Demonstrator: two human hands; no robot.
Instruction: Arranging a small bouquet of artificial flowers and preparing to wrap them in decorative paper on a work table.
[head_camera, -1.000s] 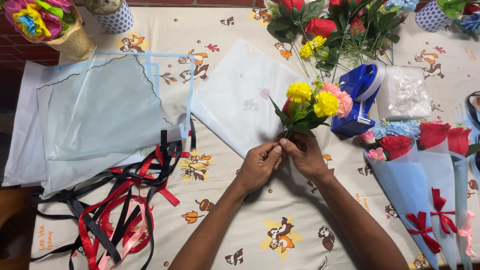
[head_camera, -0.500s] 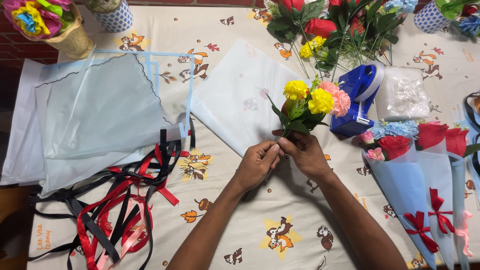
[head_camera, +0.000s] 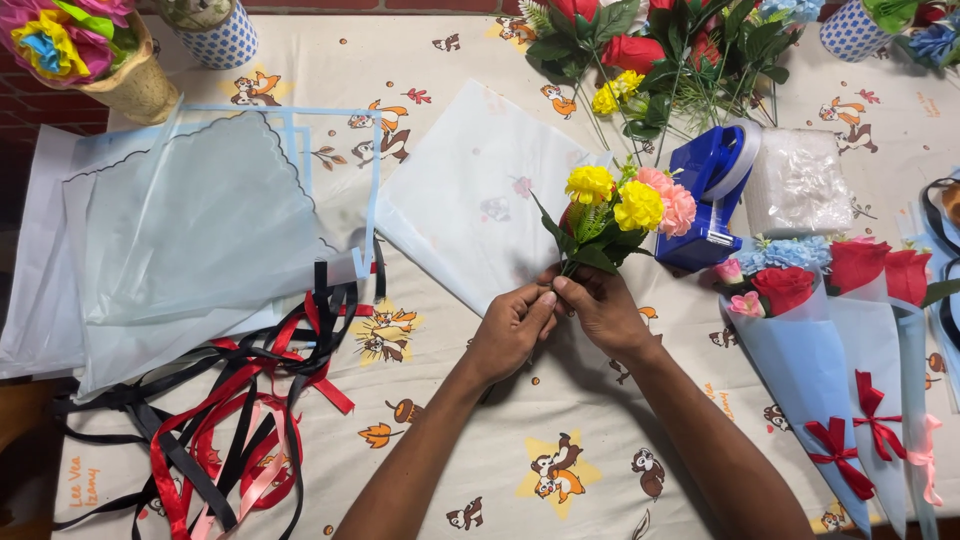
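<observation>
A small bunch of artificial flowers (head_camera: 620, 210), yellow and pink with green leaves, is held upright over the table's middle. My right hand (head_camera: 603, 308) grips its stems from the right. My left hand (head_camera: 512, 330) pinches the same stems from the left, fingertips touching the right hand. The bunch leans over the lower corner of a pale blue wrapping sheet (head_camera: 480, 190) lying flat on the cartoon-printed tablecloth (head_camera: 500, 450).
Stacked translucent wrapping sheets (head_camera: 190, 230) lie at left above a tangle of red, black and pink ribbons (head_camera: 220, 430). A blue tape dispenser (head_camera: 712, 185) and loose roses (head_camera: 650, 50) sit behind. Finished blue-wrapped bouquets (head_camera: 830, 350) lie at right. Flower pots (head_camera: 120, 60) stand at the far left.
The bunch has tilted a little and shifted slightly left and toward me, with both hands still on the stems. Nothing else has moved.
</observation>
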